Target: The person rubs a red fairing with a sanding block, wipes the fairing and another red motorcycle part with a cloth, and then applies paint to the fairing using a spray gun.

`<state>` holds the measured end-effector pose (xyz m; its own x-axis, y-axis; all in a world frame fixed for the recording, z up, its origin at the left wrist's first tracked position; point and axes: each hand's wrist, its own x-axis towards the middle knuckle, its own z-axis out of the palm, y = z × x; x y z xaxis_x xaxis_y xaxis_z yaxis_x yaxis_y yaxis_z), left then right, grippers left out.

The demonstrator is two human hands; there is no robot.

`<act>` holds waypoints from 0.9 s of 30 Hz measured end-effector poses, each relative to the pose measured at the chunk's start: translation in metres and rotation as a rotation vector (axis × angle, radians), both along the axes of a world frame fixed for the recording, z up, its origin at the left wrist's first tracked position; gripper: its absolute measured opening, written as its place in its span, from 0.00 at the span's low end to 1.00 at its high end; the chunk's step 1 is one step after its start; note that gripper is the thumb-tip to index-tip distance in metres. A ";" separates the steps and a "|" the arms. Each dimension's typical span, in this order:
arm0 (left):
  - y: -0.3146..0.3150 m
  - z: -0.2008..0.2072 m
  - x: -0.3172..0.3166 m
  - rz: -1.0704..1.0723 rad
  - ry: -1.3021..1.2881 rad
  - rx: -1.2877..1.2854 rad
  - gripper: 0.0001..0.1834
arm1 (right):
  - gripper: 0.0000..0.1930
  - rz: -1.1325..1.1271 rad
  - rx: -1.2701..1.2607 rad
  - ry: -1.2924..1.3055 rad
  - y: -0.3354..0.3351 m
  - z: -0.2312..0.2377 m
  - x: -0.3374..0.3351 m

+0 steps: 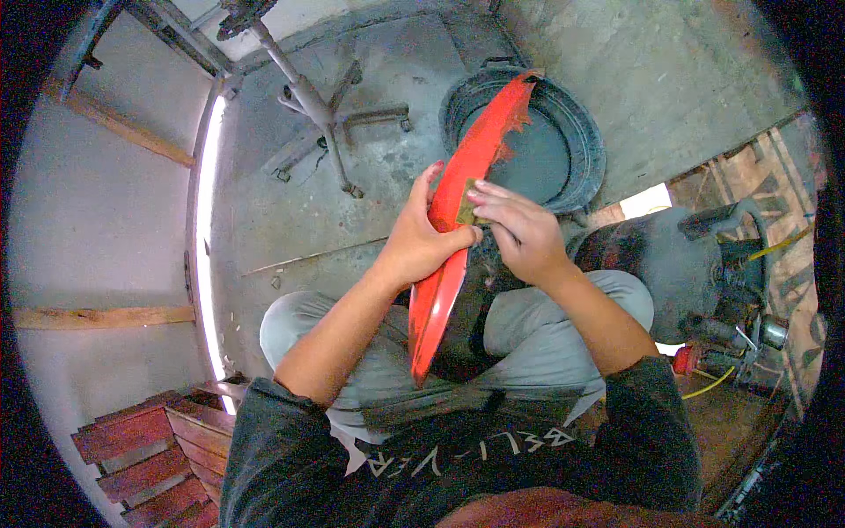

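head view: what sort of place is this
Probably a small workshop: a tank that may be an air compressor lies at right, a dark tub stands on the grey floor, and the person's left hand holds a red curved panel.

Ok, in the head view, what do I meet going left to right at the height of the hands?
Bright strip, left hand, red panel, olive pad, right hand, dark tank.
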<state>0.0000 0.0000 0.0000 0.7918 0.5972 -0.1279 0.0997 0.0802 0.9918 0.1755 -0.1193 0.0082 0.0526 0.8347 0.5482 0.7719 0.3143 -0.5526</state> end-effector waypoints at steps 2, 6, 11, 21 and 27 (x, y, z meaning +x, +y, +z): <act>-0.001 0.002 -0.001 0.028 0.038 0.055 0.61 | 0.11 -0.037 0.011 0.026 0.003 0.001 0.002; -0.002 0.004 -0.006 0.019 0.059 0.065 0.62 | 0.11 -0.122 0.010 0.000 0.002 -0.003 -0.002; 0.004 0.000 -0.008 0.028 0.100 0.172 0.63 | 0.11 -0.015 0.021 0.038 0.005 -0.008 -0.001; 0.004 0.016 -0.005 0.033 0.104 -0.030 0.61 | 0.11 -0.150 -0.021 0.063 0.008 -0.012 0.009; 0.009 0.014 -0.007 0.081 0.001 -0.150 0.61 | 0.12 -0.103 0.068 0.007 0.002 -0.002 -0.011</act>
<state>-0.0072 0.0095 0.0141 0.7415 0.6334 -0.2214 0.0879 0.2355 0.9679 0.1650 -0.1174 0.0067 0.1402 0.7858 0.6024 0.7979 0.2705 -0.5386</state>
